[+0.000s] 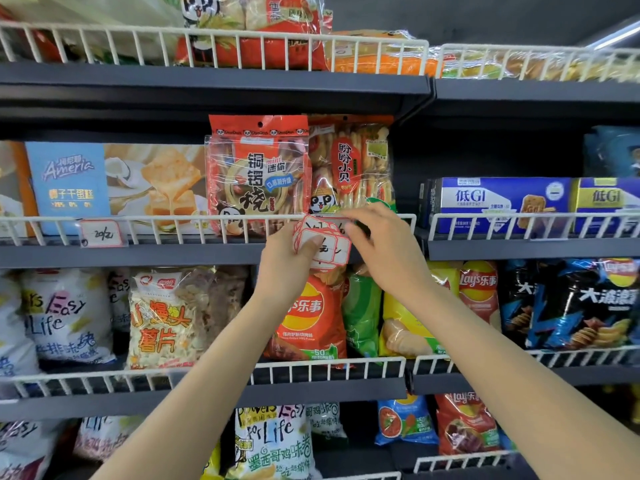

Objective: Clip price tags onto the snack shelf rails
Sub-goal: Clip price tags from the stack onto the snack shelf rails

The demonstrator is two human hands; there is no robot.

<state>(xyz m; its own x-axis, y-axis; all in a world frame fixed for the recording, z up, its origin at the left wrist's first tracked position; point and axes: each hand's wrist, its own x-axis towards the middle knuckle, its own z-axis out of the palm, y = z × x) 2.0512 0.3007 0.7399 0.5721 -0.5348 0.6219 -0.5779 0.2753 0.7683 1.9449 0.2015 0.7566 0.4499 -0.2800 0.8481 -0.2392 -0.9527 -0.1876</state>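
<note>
Left hand [289, 256] grips a fanned stack of price tags [323, 242], stiff white cards with red borders. Right hand [384, 245], just beside it, pinches 1 tag at the white wire rail [381, 216] directly above. Rail runs left-right. Beyond it, glossy snack bags; 1 clipped tag [101, 233] hangs far left.

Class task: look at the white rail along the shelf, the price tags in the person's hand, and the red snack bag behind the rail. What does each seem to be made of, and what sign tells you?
Rail: probably coated metal wire; thin white bars with a smooth finish.
Price tags, held in the left hand: likely paper or card with handwriting, perhaps in clear plastic holders.
Snack bag: glossy clear plastic film; it shines and wrinkles.
</note>
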